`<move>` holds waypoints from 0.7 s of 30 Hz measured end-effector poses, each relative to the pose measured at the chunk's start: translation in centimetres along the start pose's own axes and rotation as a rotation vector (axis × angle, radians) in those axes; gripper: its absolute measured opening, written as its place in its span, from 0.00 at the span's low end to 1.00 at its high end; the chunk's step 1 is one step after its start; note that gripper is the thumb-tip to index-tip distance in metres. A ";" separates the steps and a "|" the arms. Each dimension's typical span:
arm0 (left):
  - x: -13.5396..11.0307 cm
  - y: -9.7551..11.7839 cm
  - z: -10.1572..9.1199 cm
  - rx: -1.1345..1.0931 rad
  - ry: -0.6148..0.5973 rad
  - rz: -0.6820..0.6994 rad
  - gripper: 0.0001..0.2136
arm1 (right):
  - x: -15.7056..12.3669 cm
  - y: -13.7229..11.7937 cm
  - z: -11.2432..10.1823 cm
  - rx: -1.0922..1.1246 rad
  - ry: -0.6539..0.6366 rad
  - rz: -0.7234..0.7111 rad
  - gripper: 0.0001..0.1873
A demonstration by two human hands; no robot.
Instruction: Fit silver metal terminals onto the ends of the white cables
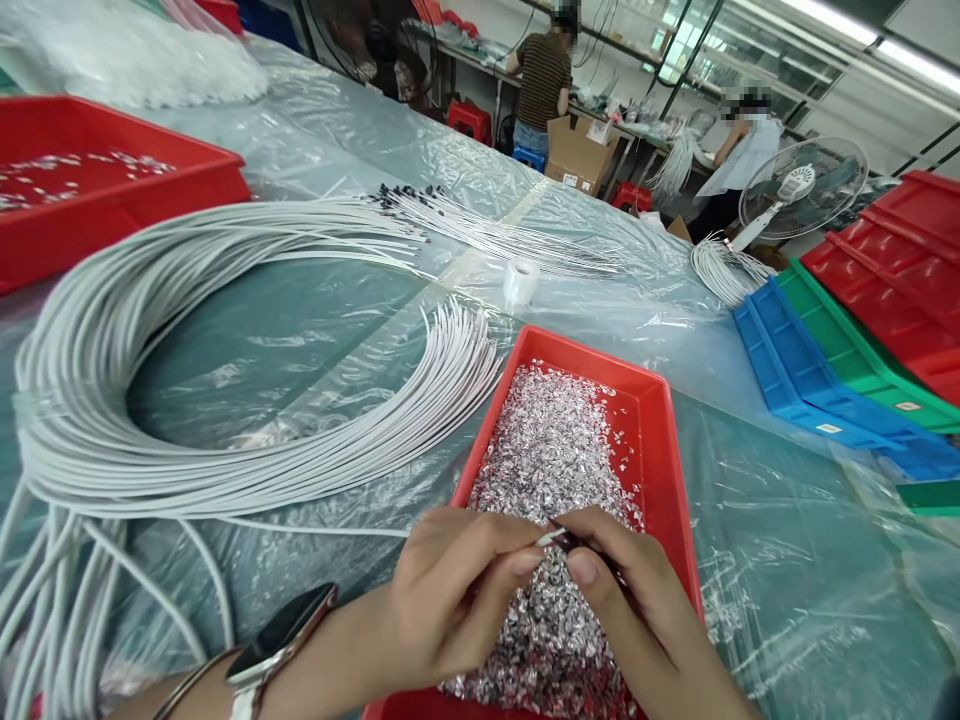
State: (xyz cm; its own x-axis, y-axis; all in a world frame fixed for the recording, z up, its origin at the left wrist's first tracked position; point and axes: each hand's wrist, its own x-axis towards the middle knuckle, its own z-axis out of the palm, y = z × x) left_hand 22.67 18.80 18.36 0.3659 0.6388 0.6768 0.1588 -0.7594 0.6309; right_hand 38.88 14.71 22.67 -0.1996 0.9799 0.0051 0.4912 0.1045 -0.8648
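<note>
While a red tray [112, 190] sits at the table's [787, 560] far left edge, a big coil of white wires [187, 400] fills the left half. At the near edge, the left hand [450, 590] pinches one white wire end [550, 537]. The right hand [630, 600] pinches something small and dark against that tip, above a red tray of silver bits [555, 450]. Blue, green and red trays [862, 330] lie stacked at the right edge.
</note>
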 end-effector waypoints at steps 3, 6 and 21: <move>-0.1 0.1 -0.1 0.010 0.010 -0.023 0.06 | 0.0 0.2 0.1 0.013 -0.001 -0.002 0.10; -0.2 0.3 -0.2 -0.013 0.014 -0.048 0.08 | 0.2 0.8 0.3 -0.014 0.020 0.069 0.12; -0.2 -0.1 0.2 -0.016 -0.064 -0.009 0.05 | 0.5 -0.4 -0.1 0.427 0.074 0.197 0.01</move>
State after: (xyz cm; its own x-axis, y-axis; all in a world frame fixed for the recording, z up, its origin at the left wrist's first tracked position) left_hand 22.74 18.71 18.12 0.4229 0.6357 0.6458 0.1478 -0.7515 0.6430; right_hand 38.61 15.15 23.08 -0.0687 0.9851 -0.1576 0.1176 -0.1489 -0.9818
